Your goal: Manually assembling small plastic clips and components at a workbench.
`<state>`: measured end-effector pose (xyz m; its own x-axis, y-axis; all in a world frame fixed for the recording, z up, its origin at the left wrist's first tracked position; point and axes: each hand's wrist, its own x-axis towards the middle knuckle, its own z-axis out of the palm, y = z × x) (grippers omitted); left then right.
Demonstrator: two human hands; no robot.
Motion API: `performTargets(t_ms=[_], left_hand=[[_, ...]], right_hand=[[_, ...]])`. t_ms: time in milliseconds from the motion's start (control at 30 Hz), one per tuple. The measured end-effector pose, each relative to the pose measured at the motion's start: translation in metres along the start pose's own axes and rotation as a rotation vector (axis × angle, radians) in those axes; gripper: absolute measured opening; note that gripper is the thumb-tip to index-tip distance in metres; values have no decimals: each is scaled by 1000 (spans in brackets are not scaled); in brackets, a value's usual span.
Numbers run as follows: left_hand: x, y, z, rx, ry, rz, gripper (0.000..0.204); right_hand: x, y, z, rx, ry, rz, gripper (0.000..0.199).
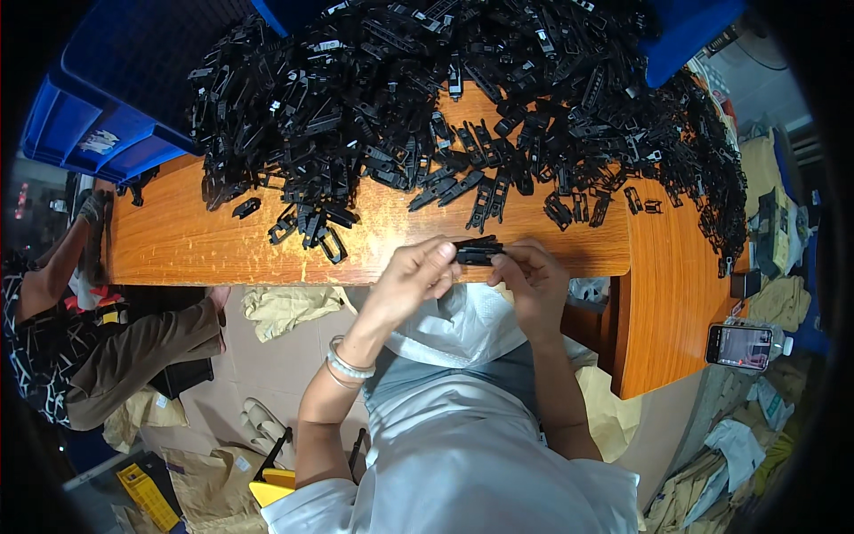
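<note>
Two hands (pixel 476 267) half-hiding black clip (pixel 478 252)

Glossy varnished wood table (pixel 196 240), matt black plastic clips (pixel 374 98), smooth blue plastic crate (pixel 98 116)

The one camera sits on the worker's head, looking steeply down, close over the wooden table (pixel 222 240) edge and lap; the fisheye bends the rim.

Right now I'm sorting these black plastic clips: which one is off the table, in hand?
The black clip pinched between the left hand and right hand at the table's near edge; the others lie on the wood.
</note>
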<state>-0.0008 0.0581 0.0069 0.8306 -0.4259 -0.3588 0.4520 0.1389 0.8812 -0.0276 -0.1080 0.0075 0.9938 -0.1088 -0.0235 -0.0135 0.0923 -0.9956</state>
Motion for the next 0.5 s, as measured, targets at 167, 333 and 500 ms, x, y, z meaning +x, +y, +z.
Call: performTargets(t_ms=[167,333,500], left_hand=[[3,-2,16,131,130,208,12],[3,5,14,144,-8,318,7],[7,16,24,-118,-74,205,11]], right_hand=[[-4,13,-4,-32,-46,-99,11],[-1,3,-5,132,-78,39,21],[2,-12,0,204,-65,-2,17]])
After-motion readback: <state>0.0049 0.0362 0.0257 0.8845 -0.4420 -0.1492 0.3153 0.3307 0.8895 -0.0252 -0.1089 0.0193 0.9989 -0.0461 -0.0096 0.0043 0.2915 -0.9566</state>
